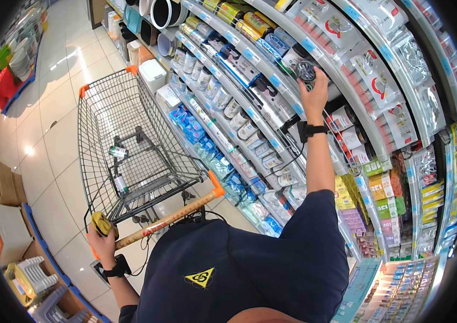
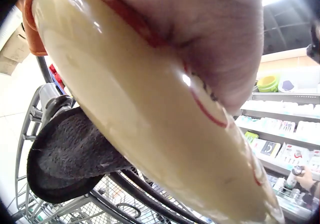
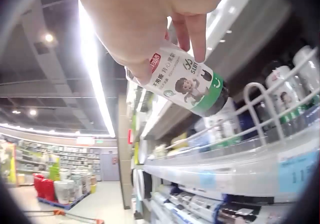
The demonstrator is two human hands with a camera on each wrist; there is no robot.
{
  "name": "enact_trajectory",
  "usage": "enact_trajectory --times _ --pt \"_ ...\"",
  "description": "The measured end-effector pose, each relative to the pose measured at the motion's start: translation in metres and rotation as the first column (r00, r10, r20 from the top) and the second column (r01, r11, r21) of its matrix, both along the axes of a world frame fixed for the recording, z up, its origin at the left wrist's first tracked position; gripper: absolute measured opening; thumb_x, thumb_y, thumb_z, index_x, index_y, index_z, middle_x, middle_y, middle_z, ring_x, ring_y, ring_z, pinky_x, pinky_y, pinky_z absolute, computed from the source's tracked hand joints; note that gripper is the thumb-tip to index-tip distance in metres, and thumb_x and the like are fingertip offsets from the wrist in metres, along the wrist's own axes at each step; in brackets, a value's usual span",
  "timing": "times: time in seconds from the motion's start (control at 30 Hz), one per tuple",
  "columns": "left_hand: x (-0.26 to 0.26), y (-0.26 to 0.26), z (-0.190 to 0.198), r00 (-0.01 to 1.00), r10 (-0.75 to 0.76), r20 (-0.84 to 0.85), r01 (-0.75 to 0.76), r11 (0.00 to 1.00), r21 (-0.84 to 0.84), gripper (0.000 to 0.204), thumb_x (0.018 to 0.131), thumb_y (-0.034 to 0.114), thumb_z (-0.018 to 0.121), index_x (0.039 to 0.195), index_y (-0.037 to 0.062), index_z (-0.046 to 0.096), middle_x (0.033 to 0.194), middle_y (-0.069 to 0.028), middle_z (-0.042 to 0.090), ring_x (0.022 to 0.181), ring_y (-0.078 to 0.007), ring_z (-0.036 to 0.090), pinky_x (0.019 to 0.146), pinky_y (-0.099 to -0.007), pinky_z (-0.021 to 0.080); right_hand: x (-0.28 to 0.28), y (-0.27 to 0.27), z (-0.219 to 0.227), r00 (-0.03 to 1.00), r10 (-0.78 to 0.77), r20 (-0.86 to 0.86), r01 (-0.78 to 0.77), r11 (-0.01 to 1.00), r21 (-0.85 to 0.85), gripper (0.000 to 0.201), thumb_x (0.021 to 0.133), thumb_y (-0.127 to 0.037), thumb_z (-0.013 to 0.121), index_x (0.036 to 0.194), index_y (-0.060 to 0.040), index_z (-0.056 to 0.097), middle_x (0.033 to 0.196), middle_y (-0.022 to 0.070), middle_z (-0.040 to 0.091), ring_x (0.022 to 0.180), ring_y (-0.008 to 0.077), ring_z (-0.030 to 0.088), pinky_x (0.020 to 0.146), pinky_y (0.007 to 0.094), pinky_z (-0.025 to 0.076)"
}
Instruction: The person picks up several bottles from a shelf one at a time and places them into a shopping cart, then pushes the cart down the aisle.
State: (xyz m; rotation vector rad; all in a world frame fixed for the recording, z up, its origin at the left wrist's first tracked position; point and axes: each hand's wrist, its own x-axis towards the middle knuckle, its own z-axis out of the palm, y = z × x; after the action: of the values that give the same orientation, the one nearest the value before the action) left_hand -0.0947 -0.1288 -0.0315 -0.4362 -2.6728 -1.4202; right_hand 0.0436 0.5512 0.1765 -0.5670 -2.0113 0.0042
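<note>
My right hand (image 1: 314, 96) holds a roll of black bags (image 3: 192, 81) at the shelf. Its white and green label shows a cartoon figure in the right wrist view, with fingers and thumb around its upper part. In the head view the dark round end of this roll faces up. My left hand (image 1: 102, 242) grips the left end of the cart handle (image 2: 140, 99), a beige bar with red markings. A yellow and dark object (image 1: 103, 222) shows at that hand. Two similar rolls, one of them a white and green roll (image 1: 118, 152), lie in the shopping cart (image 1: 131, 129).
Tiered shelves with packed goods (image 1: 234, 102) curve along the right. A white wire rail (image 3: 255, 104) fronts the shelf beside more rolls. Red and white bins (image 1: 2, 89) stand on a blue pallet at the far left. Boxes and stools (image 1: 34, 277) line the near left.
</note>
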Motion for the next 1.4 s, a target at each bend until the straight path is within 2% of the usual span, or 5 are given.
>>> enact_trajectory --times 0.1,0.33,0.73,1.1,1.4 --pt "0.0 0.0 -0.002 1.0 -0.005 0.007 0.005 1.0 0.008 0.035 0.073 0.008 0.074 0.105 -0.0003 0.063 0.089 -0.0123 0.064 0.082 -0.0268 0.064 0.077 -0.0354 0.05 -0.01 -0.063 0.006 0.979 0.16 0.128 -0.18 0.97 0.162 0.065 0.072 -0.014 0.083 0.129 -0.0069 0.054 0.122 0.0129 0.058 0.109 0.0287 0.061 0.082 0.0342 0.055" --pt "-0.002 0.002 0.011 0.999 -0.025 0.02 0.025 0.999 -0.022 0.036 0.071 0.01 0.077 0.105 0.0016 0.065 0.085 -0.0103 0.066 0.078 -0.0252 0.064 0.073 -0.0338 0.051 -0.057 -0.172 -0.081 0.669 0.72 0.186 -0.369 0.539 -0.757 0.066 0.075 -0.021 0.085 0.129 -0.0017 0.053 0.116 0.0122 0.063 0.096 0.0201 0.064 0.074 0.0311 0.056" --pt "0.0 -0.009 0.003 0.999 -0.019 0.048 0.019 1.0 -0.001 0.041 0.064 0.01 0.078 0.103 0.0038 0.066 0.091 -0.0119 0.066 0.084 -0.0306 0.065 0.076 -0.0363 0.051 -0.098 -0.25 -0.167 0.184 0.822 0.538 -0.385 0.564 -0.73 0.04 0.08 -0.014 0.073 0.116 -0.0059 0.06 0.107 0.0124 0.068 0.103 0.0307 0.066 0.085 0.0401 0.053" --pt "-0.002 -0.013 -0.012 0.985 -0.086 0.147 0.067 0.989 0.131 0.046 0.066 0.004 0.073 0.111 0.0 0.063 0.096 -0.0104 0.065 0.087 -0.0247 0.064 0.082 -0.0328 0.05 -0.028 -0.017 -0.096 0.965 0.257 -0.047 -0.218 0.691 -0.689 0.018 0.089 -0.017 0.072 0.097 -0.002 0.068 0.081 0.0018 0.068 0.076 0.0096 0.063 0.071 0.0272 0.051" --pt "0.001 -0.002 0.001 1.0 -0.015 0.01 0.015 1.0 -0.024 0.041 0.07 0.006 0.074 0.108 -0.0014 0.062 0.093 -0.0122 0.064 0.084 -0.0271 0.064 0.08 -0.0354 0.049 -0.04 0.104 -0.009 0.943 -0.304 -0.138 0.255 0.922 -0.29 0.045 0.076 -0.034 0.081 0.102 0.0015 0.068 0.097 0.0182 0.072 0.095 0.0293 0.069 0.086 0.0386 0.052"
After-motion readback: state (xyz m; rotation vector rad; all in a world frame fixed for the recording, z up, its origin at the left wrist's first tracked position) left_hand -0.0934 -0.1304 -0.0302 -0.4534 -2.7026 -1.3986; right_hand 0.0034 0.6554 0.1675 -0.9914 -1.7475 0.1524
